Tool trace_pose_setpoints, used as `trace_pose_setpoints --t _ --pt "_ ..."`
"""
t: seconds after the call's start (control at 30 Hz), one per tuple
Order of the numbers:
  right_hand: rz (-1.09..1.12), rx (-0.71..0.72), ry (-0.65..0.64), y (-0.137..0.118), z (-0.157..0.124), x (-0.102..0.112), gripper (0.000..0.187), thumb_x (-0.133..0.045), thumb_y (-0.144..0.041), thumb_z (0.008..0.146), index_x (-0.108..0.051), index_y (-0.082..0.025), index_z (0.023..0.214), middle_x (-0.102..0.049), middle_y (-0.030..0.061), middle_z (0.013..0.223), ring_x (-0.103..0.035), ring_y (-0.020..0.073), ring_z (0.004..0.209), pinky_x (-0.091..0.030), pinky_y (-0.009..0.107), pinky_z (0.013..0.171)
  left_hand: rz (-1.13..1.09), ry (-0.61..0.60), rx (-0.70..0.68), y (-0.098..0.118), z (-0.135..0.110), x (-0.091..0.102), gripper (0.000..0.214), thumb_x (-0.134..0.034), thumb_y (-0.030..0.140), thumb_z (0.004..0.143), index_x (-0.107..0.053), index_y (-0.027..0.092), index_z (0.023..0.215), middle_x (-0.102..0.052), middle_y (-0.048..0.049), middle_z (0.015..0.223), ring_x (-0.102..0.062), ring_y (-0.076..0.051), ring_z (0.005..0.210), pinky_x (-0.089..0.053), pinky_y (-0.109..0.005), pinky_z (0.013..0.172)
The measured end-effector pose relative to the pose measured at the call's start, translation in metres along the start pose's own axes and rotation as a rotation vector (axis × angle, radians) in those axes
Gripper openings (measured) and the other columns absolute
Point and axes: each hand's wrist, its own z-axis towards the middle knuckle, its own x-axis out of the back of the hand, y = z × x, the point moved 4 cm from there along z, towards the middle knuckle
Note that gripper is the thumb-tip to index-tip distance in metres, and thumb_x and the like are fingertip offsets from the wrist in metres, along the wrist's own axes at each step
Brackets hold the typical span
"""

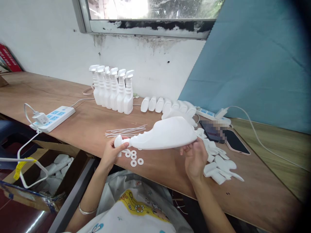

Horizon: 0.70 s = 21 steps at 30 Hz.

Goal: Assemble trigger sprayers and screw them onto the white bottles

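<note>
A white spray bottle lies sideways in the air above the table, its neck to the left and its base to the right. At the neck, my left hand pinches a white sprayer head; whether it is threaded on cannot be seen. My right hand grips the base end of the bottle, fingers curled under it. Beneath my left hand several white ring washers lie loose on the wood. Thin white tubes are spread just behind the bottle.
Several bottles with sprayers stand in a row at the back; other bottles lie beside them. Sprayer parts are heaped at right near phones. A power strip sits left, above a carton of white pieces.
</note>
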Motion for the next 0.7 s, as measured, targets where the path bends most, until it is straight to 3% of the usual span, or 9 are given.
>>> trace_pose_setpoints --t 0.07,0.17,0.27,0.33,0.5,0.6,0.7 --pt "0.082 -0.003 -0.012 0.0 0.0 0.0 0.029 -0.058 -0.036 0.071 -0.057 -0.02 0.096 -0.05 -0.0004 0.078 -0.045 0.0097 0.06 -0.037 0.02 0.047 -0.037 0.008 0.019 -0.001 0.0 0.0 0.038 -0.075 0.032 0.058 -0.063 0.011 0.087 -0.064 -0.0029 0.074 -0.057 -0.012 0.062 -0.044 -0.019 0.057" --pt "-0.002 0.09 0.061 -0.005 0.0 0.001 0.034 -0.069 -0.024 0.06 -0.057 -0.021 0.092 -0.054 -0.0005 0.088 -0.052 0.0139 0.082 -0.044 0.027 0.072 -0.1 0.029 0.037 -0.003 0.001 0.002 0.039 -0.077 0.032 0.056 -0.064 0.011 0.086 -0.064 -0.0024 0.071 -0.057 -0.011 0.058 -0.045 -0.018 0.054" --pt "-0.002 0.215 0.086 -0.012 -0.001 -0.001 0.033 -0.072 -0.022 0.056 -0.055 -0.021 0.085 -0.052 0.0012 0.108 -0.047 0.0181 0.106 -0.036 0.035 0.094 -0.145 0.01 0.037 -0.005 0.003 0.003 0.037 -0.077 0.031 0.055 -0.065 0.011 0.084 -0.064 -0.002 0.072 -0.058 -0.011 0.057 -0.046 -0.019 0.053" --pt "0.076 0.2 0.056 -0.011 -0.001 -0.003 0.033 -0.072 -0.021 0.058 -0.051 -0.021 0.084 -0.052 0.0017 0.112 -0.048 0.0172 0.108 -0.033 0.036 0.097 -0.148 -0.005 0.031 -0.005 0.003 0.003 0.035 -0.076 0.03 0.056 -0.065 0.011 0.084 -0.065 -0.0021 0.072 -0.058 -0.011 0.058 -0.047 -0.019 0.054" --pt "0.105 0.038 -0.016 0.0 0.0 -0.001 0.033 -0.07 -0.02 0.062 -0.052 -0.022 0.089 -0.059 -0.0006 0.09 -0.056 0.0129 0.085 -0.042 0.032 0.084 -0.133 -0.001 0.051 -0.004 0.003 0.003 0.036 -0.077 0.03 0.054 -0.066 0.011 0.083 -0.065 -0.0023 0.07 -0.058 -0.011 0.057 -0.047 -0.019 0.054" --pt "0.063 0.028 -0.088 -0.001 -0.002 -0.003 0.044 -0.071 -0.021 0.059 -0.055 -0.022 0.1 -0.06 0.0027 0.1 -0.055 0.0166 0.094 -0.042 0.033 0.086 -0.157 0.055 0.071 -0.002 0.004 0.008 0.04 -0.077 0.034 0.053 -0.066 0.01 0.083 -0.066 -0.0038 0.071 -0.056 -0.01 0.052 -0.046 -0.018 0.051" --pt "0.028 0.046 -0.135 -0.005 -0.004 -0.007 0.055 -0.073 -0.025 0.056 -0.056 -0.022 0.108 -0.051 0.0068 0.123 -0.046 0.0227 0.114 -0.037 0.037 0.096 -0.184 0.077 0.053 0.0 0.006 0.014 0.04 -0.077 0.034 0.054 -0.067 0.009 0.084 -0.066 -0.0041 0.071 -0.054 -0.009 0.051 -0.045 -0.017 0.05"
